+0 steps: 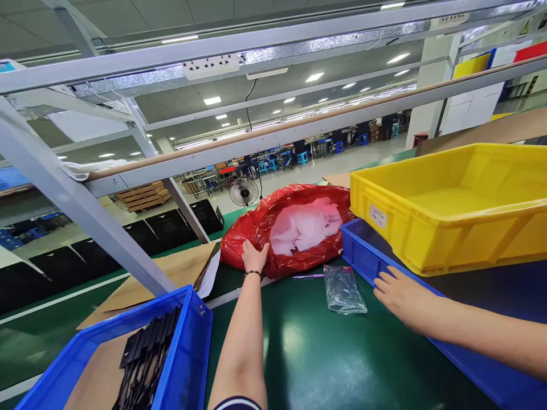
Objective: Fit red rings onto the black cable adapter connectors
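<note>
A red plastic bag (243,233) lies with its mouth spread wide, and thin white and pinkish sheets or small bags (305,228) fill it. My left hand (255,257) grips the near left rim of this bag, thumb apart from the fingers. Over the near edge of a blue bin (363,256) is my right hand (401,296), fingers stretched out and holding nothing; whether it touches the bin I cannot tell. Between the hands, a clear plastic bag (344,290) and a purple pen (308,277) rest on the green tabletop (316,353).
A yellow bin (397,233) sits on the blue bin at right. At lower left, another blue bin (200,330) holds black cabled parts (147,347) and cardboard. Flat cardboard (166,267) and white paper (209,276) lie behind it. A metal frame post (85,193) slants down at left.
</note>
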A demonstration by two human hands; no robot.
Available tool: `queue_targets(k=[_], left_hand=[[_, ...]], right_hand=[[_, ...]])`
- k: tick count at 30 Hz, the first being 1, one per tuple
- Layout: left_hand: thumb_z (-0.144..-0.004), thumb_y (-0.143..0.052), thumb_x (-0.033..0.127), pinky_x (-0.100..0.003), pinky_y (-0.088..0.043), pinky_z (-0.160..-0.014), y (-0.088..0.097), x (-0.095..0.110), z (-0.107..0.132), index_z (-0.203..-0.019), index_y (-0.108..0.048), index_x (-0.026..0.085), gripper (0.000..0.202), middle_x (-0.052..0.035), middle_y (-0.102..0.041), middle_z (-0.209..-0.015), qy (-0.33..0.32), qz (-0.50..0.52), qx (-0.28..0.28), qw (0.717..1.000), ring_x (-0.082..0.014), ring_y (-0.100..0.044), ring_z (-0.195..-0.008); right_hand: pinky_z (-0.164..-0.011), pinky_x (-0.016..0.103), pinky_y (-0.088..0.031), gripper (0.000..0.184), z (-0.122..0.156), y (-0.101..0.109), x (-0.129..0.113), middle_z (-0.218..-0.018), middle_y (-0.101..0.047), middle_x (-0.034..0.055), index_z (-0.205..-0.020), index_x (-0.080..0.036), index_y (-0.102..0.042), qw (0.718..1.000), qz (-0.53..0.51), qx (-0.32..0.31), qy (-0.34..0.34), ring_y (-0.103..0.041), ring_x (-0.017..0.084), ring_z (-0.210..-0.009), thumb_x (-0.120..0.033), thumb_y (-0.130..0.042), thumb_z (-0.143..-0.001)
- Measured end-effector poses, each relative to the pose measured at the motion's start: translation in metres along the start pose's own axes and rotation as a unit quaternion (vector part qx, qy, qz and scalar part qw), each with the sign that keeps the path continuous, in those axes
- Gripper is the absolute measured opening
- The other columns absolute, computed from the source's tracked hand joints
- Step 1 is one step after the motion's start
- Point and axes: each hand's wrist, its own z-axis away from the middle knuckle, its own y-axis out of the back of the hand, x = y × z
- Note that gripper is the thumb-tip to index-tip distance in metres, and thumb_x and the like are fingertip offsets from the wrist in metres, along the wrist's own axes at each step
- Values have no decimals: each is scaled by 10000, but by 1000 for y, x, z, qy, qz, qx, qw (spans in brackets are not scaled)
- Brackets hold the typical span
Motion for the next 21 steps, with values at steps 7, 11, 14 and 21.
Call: queue_targets(k=[7, 11, 14, 21], left_hand=[[-598, -686, 202, -407, -441, -877, -36, -9, 12, -1339, -229, 36, 886, -242, -568, -1089, 112, 146, -24, 983, -316, -584, -1014], [-677, -510, 40, -303, -465, -844, -15, -11, -20, -1220, -373, 71, 561, -167, -607, -1027, 116, 259, 50, 958, -201, -610, -955], [-712, -437, 25, -235, -457, -850, 23, -7, -58, -1205, -357, 103, 506, -138, -573, -1108, 87, 339, 124, 928, -129, -586, -984], [-654, -417, 12, -269, -491, -782, 83, -24, -97, -1177, -389, 132, 537, -55, -616, -907, 52, 443, 196, 873, -110, -604, -807]], right_hand=[[-790, 438, -386, 281, -85, 26, -57, -924, -601, 166, -928, -106, -644, 997, 1, -79, 18, -548, 291, -863, -200, -628, -664], [-878, 482, -353, 548, -120, 3, -71, -1219, -501, 200, -1181, -117, -535, 1000, -12, -15, -7, -498, 338, -1024, -224, -636, -653], [-967, 492, -294, 751, -145, -18, -63, -1404, -311, 186, -1356, -130, -333, 994, -28, 56, -89, -374, 349, -1195, -174, -611, -659], [-1069, 469, -130, 814, -196, -39, -13, -1461, -122, 220, -1396, -32, -141, 931, -109, 201, -284, -123, 324, -1334, -221, -563, -726]])
